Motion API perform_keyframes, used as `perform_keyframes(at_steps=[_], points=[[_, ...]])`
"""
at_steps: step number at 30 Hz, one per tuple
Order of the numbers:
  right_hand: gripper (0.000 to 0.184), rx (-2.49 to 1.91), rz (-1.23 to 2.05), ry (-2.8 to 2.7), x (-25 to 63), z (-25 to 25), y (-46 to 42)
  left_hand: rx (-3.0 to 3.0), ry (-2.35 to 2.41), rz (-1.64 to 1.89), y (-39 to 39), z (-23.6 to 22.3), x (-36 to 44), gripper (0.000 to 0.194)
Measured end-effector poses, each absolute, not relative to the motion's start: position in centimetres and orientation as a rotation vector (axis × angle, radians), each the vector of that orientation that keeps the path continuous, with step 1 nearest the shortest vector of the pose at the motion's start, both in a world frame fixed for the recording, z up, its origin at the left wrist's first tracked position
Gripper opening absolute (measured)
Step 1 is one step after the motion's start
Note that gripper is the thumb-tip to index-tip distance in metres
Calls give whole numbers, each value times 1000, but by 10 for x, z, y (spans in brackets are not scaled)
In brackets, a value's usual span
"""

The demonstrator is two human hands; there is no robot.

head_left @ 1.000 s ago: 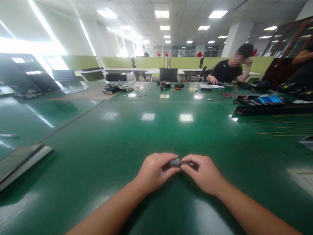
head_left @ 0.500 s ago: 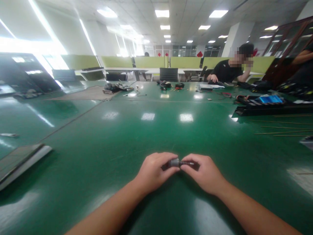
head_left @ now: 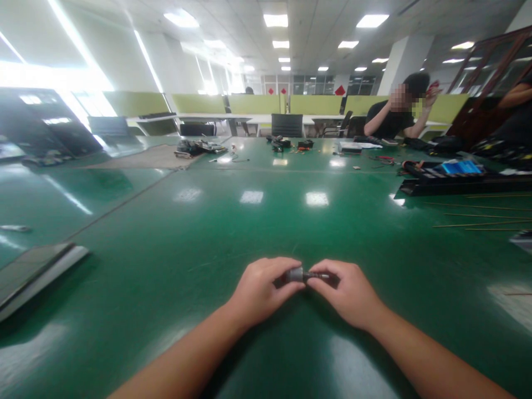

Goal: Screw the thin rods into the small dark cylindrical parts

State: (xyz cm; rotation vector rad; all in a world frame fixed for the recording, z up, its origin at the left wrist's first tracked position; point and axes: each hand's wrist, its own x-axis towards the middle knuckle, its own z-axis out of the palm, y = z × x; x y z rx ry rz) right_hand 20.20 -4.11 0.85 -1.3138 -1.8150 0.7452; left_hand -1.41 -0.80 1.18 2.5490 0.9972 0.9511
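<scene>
The left hand (head_left: pixel 260 285) pinched one grey metal cylinder (head_left: pixel 295 274) between thumb and fingers; the right hand (head_left: pixel 351 291) pinched one thin rod (head_left: pixel 319 275) projecting from it. Their shared long axis ran crosswise over the green table (head_left: pixel 249 233), rod tip pointing right, as before. Beyond, one co-worker's hand (head_left: pixel 394 103) had risen from the tabletop to the face.

The cylinder (head_left: pixel 295 274) was short, grey and metallic-looking; it lay on its side between the thumb and fingers of the left hand (head_left: pixel 264 288), its left end hidden; the shaft (head_left: pixel 318 275), thin and dark with a ridged look and a paler tip, stuck out level from its right end, pinched in the right hand (head_left: pixel 351 291); whether either touched the table (head_left: pixel 233 233) could not be told.
</scene>
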Motion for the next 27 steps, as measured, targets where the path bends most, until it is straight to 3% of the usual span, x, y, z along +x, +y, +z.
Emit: perform_keyframes(at_steps=[27], points=[[11, -1320, 694, -1824, 204, 8, -41, 2540, 1016, 956, -7, 12, -16, 27]])
